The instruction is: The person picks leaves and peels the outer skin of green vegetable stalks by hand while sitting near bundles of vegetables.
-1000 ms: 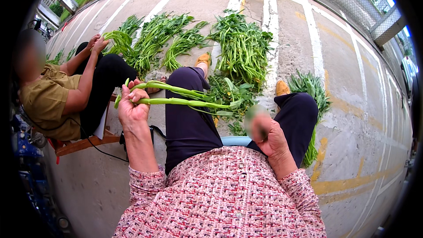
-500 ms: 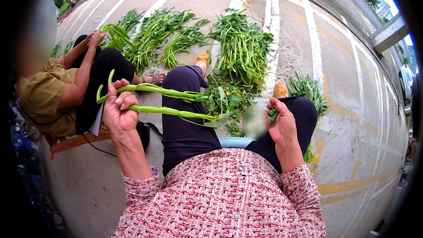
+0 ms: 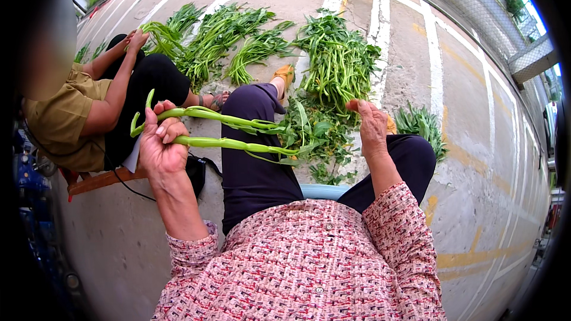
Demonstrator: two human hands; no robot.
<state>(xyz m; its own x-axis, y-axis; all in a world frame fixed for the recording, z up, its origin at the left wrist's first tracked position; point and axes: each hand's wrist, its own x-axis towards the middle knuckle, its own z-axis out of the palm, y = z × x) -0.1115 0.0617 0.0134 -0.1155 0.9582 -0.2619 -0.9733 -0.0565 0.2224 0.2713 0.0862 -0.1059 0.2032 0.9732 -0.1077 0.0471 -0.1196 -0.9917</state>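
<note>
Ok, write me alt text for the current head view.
A seated person in a patterned shirt grips long green stems in the left hand, with the right hand raised near loose leaves on the ground. Leafy heaps lie beyond on painted pavement; at left, another person holds greens.

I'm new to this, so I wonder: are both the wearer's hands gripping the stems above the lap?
No: only the left hand grips the stems; the right hand is apart from them.
</note>
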